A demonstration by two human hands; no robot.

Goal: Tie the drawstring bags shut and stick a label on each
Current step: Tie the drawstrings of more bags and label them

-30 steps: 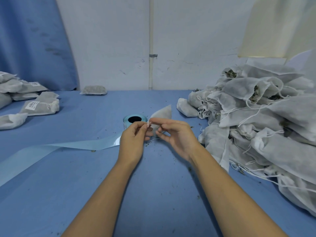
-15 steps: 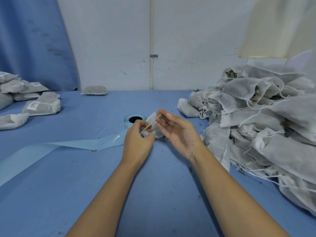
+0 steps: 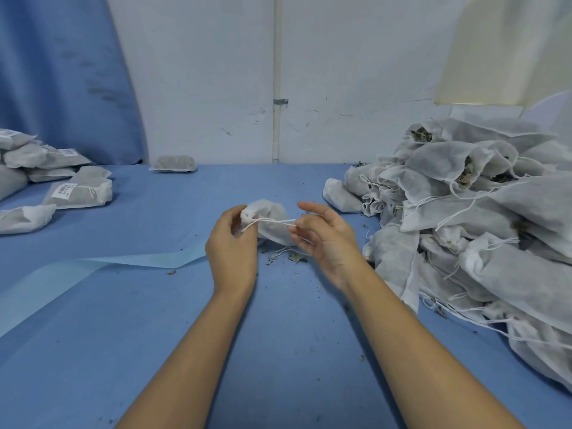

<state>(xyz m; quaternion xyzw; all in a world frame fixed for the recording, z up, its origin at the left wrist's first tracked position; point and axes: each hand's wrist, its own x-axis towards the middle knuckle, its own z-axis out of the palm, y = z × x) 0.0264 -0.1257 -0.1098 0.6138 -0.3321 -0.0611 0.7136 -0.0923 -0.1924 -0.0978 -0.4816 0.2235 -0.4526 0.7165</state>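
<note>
Mid-tie on one bag [image 3: 272,224]; most of the job is left.

Landmark is the untied heap [image 3: 483,218]: labelled bags [image 3: 77,193] lie far left of it, few against its many; my bag sits just left of it, above the table [image 3: 154,335]; left hand [image 3: 230,246] pinches the neck; right hand [image 3: 325,239] pinches the drawstring [image 3: 272,221] taut, other fingers spread; knot unfinished, no label visible on it.

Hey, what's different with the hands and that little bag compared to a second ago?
The hands have drawn apart: the left hand grips the gathered neck of the small white fabric drawstring bag, and the right hand has pulled the white cord out rightward, taut. The bag now hides the blue label roll. The bag piles are unchanged.
</note>
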